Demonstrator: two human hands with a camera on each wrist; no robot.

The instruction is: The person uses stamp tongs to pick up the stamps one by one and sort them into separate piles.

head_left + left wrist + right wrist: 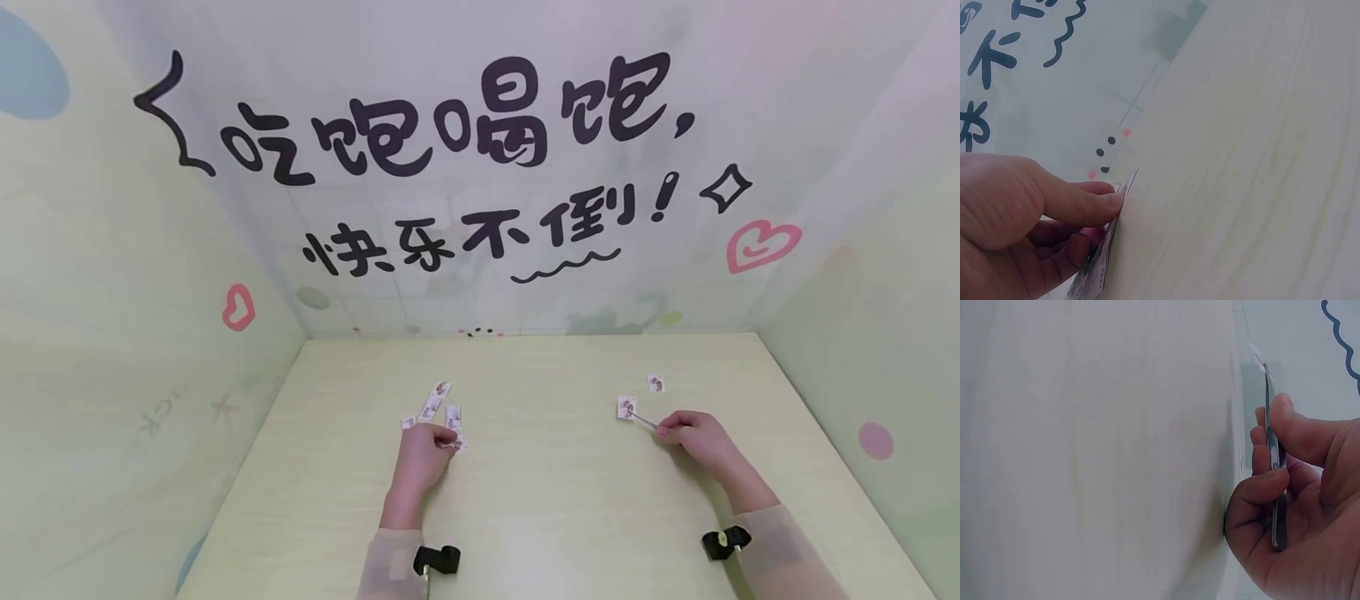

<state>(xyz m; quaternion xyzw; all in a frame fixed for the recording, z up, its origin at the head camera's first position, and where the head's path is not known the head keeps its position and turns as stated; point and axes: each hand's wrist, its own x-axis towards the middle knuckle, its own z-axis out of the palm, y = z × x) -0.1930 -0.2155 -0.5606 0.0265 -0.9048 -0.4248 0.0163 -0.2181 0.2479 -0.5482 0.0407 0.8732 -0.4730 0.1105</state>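
My left hand (422, 457) is at the left of the table, over a group of small white printed paper pieces. Its thumb and index finger pinch the edge of a paper piece (460, 445); in the left wrist view, thin printed paper (1102, 262) runs down beside the curled fingers. On the right side, my right hand (701, 437) grips metal tweezers (1275, 459) between thumb and fingers. The tweezers point up and left, and their tips meet a small paper square (625, 403) with a cartoon picture. That paper shows edge-on in the right wrist view.
Another printed square (656, 383) lies behind the tweezers. Past my left hand lie a slanted paper strip (435, 401), an upright piece (453, 416) and a small piece (408, 423). Decorated walls (480, 300) enclose the pale wooden table (540, 483) at the back and sides.
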